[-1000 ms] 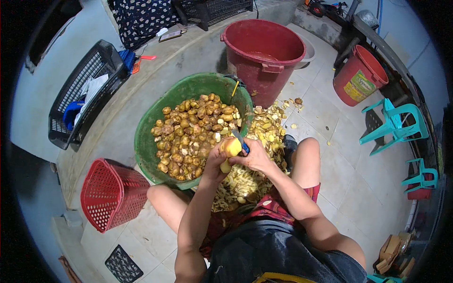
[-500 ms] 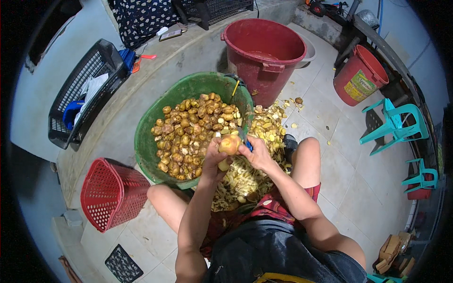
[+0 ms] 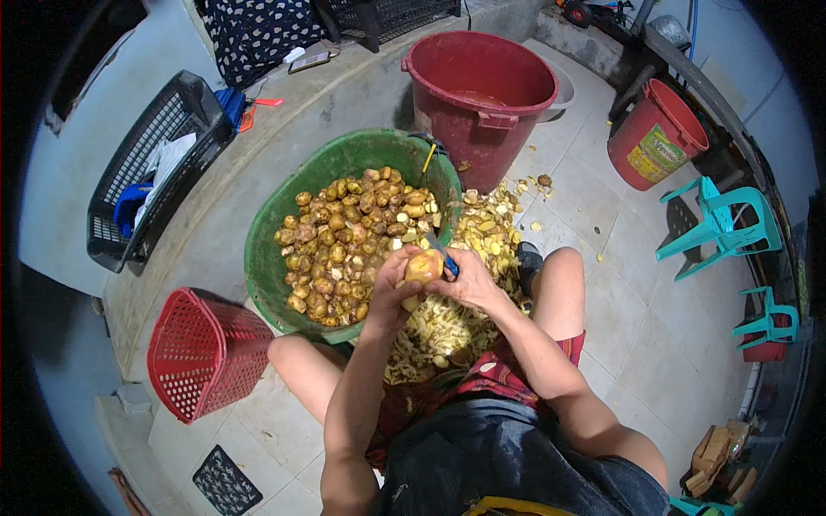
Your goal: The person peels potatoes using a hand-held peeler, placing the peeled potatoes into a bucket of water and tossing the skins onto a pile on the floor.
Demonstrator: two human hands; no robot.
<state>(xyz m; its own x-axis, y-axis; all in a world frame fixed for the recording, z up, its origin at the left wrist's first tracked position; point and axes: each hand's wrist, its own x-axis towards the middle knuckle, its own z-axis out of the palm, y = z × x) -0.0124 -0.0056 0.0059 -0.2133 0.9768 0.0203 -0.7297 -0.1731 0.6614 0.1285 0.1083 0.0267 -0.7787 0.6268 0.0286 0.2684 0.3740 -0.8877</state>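
Observation:
My left hand [image 3: 396,282] is closed around a partly peeled potato [image 3: 424,267], its skin showing tan and pale yellow patches. A second pale piece shows below it, under my left fingers; its kind is unclear. In my right hand [image 3: 472,279] is a small knife [image 3: 451,265] with a blue handle, its grey blade pointing up and away against the potato's far side. Just beyond my hands stands a big green tub [image 3: 260,225] of small brown-yellow potatoes [image 3: 340,236]. Between my legs lies a heap of pale peelings [image 3: 434,337].
A tall red bin [image 3: 473,129] stands behind the tub, with more scraps [image 3: 486,228] on the tiles beside it. At the left are a red perforated basket [image 3: 209,354] and a black crate [image 3: 155,163]. Rightward stand a smaller red bucket [image 3: 656,138] and teal chairs [image 3: 723,225].
The potato has been turned in my left hand and shows more yellow on top. My right hand has shifted slightly, and the knife's blade and blue handle show more plainly.

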